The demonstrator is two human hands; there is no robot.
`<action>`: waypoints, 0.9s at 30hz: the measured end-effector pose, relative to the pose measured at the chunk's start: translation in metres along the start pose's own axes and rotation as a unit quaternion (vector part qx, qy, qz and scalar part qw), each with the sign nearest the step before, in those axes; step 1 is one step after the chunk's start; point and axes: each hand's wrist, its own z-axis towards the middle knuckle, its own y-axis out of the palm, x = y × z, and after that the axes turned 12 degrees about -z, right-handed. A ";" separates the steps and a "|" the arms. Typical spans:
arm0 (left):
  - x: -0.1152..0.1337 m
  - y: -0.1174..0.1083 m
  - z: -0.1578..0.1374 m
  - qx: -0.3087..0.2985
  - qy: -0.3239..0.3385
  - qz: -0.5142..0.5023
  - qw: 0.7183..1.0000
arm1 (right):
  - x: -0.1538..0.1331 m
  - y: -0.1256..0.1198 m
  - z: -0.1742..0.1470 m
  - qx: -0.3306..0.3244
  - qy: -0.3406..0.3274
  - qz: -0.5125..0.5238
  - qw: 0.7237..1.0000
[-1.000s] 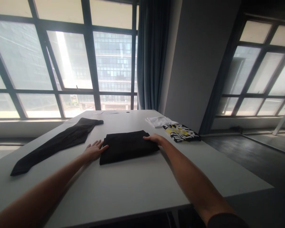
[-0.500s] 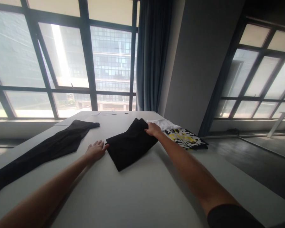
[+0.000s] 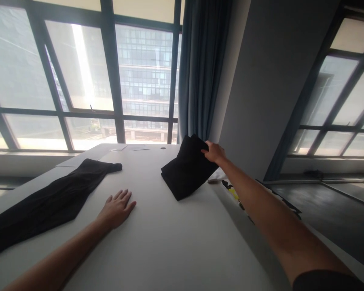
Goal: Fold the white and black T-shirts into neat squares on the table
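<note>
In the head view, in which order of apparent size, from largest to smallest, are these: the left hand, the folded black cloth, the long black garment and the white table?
1. White table, partly out of picture
2. Long black garment, cut off at the left edge
3. Folded black cloth
4. Left hand

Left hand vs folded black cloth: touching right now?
Apart. The head view shows it: a bare stretch of white tabletop lies between the left hand and the folded black cloth.
</note>
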 end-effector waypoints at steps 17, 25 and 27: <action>0.001 0.002 0.003 0.013 -0.008 -0.006 1.000 | 0.120 0.051 0.063 0.023 0.162 -0.115 0.980; 0.001 0.001 0.001 0.021 -0.002 -0.014 1.000 | 0.047 0.117 -0.007 -0.279 0.078 -0.025 0.957; 0.000 0.002 0.001 0.021 0.000 -0.012 1.000 | 0.025 0.117 -0.028 -0.288 0.022 -0.045 0.956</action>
